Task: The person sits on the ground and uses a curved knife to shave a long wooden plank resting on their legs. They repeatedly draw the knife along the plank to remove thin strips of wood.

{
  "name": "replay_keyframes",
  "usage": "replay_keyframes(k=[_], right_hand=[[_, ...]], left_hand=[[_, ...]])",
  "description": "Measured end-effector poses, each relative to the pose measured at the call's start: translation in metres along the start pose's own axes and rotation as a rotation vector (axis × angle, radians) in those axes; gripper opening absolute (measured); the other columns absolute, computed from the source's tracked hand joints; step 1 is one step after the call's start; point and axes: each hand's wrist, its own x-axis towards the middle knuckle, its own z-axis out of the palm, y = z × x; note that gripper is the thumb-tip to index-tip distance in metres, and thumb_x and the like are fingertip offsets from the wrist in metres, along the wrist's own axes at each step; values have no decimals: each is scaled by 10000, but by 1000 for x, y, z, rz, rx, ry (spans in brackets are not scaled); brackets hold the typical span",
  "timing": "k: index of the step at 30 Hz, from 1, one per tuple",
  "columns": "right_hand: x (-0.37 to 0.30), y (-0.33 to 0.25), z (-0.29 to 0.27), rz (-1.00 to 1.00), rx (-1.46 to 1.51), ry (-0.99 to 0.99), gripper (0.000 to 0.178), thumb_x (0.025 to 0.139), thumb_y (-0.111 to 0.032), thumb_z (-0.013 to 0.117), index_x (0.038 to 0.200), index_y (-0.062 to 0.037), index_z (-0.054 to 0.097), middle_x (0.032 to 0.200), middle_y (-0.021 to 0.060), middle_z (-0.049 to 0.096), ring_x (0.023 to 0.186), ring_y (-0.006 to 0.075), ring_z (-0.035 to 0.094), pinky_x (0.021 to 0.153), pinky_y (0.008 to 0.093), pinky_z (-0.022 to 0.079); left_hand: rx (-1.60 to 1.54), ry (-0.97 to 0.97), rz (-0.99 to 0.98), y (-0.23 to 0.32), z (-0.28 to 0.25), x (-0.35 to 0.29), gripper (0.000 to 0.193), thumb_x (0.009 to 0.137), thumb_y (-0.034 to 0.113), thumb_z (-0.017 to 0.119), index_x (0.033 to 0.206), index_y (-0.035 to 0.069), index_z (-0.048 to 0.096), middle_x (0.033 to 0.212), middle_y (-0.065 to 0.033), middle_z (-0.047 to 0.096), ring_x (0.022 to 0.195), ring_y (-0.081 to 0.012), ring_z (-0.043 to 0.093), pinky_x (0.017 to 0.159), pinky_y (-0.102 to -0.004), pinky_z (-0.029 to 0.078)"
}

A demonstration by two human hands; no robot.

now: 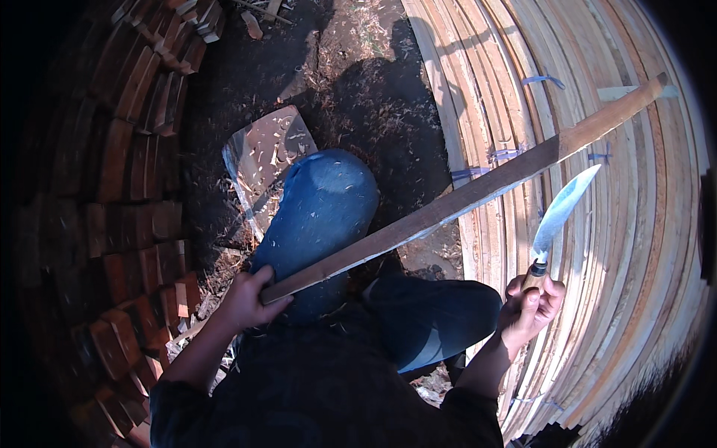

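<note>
My left hand [250, 300] is closed round the near end of a long brown wooden strip [441, 213]. The strip runs up and to the right across my raised knee, and its far end lies over the stacked strips. My right hand [534, 308] grips the wooden handle of a broad knife [562, 213] with a curved, leaf-shaped blade. The blade points up and slightly right, below the strip and apart from it. Light wood shows along the strip's lower edge.
Long pale wooden strips [620, 299], tied with blue bands [543, 79], are stacked at the right. Stacked cut wood pieces [119, 328] line the left side. A flat board [276, 145] dusted with shavings lies beyond my knee on dark ground [373, 112] strewn with chips.
</note>
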Motion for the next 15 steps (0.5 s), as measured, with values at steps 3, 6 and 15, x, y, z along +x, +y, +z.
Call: replay_keyframes(k=[3, 6, 15], right_hand=[[-7, 2, 0, 180, -181, -341, 265, 857, -72, 674, 1063, -4, 523, 837, 132, 650, 689, 133, 620, 611, 239, 493], [-14, 4, -6, 172, -195, -328, 261, 840, -54, 688, 1058, 3, 556, 836, 147, 653, 704, 154, 634, 625, 261, 513], [-1, 0, -4, 131, -161, -243, 311, 849, -149, 699, 1067, 2, 537, 782, 104, 623, 655, 130, 599, 587, 237, 495]], left_hand=[[22, 21, 28, -1, 1, 1, 342, 710, 269, 761, 768, 49, 505, 563, -156, 560, 560, -350, 620, 524, -387, 480], [-52, 14, -10, 0, 2, -1, 342, 707, 267, 763, 772, 47, 511, 566, -160, 566, 574, -347, 630, 528, -384, 483], [-23, -8, -37, 1, -1, 0, 344, 704, 257, 762, 768, 39, 503, 592, -176, 594, 622, -345, 654, 543, -374, 497]])
